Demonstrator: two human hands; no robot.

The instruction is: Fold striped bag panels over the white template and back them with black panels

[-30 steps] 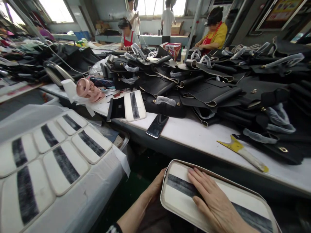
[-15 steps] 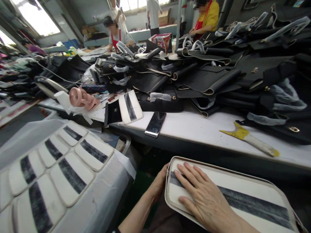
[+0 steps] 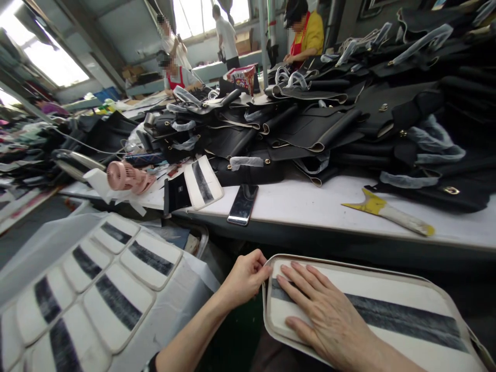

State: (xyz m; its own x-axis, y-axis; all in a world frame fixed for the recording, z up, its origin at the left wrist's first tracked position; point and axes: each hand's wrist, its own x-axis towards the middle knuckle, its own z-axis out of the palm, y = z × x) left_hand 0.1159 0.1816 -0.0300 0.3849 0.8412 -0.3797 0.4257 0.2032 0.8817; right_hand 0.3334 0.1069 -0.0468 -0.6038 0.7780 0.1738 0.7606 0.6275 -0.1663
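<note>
A long white panel with rounded corners and a dark grey stripe [image 3: 403, 315] lies in front of me, a thin raised rim running around its edge. My right hand [image 3: 321, 315] rests flat on its left part, fingers spread over the stripe. At the panel's upper left corner, my left hand [image 3: 248, 276] has its fingers curled and pinches the rim between thumb and forefinger. Part of the rim's left side is hidden behind those fingers. The panel's right end stretches toward the lower right of the view.
Several smaller striped panels [image 3: 116, 297] lie on a covered surface at left. The white bench [image 3: 294, 206] carries a phone [image 3: 243, 205], a yellow-ended tool [image 3: 387, 211], a pink fan [image 3: 129, 177] and heaped black bags [image 3: 313, 126]. Co-workers, one in yellow [image 3: 312, 33], work behind.
My left hand has come up from beside the panel's left edge to its upper left corner, fingers now pinching the rim. The right hand stays flat on the panel. The view has shifted slightly.
</note>
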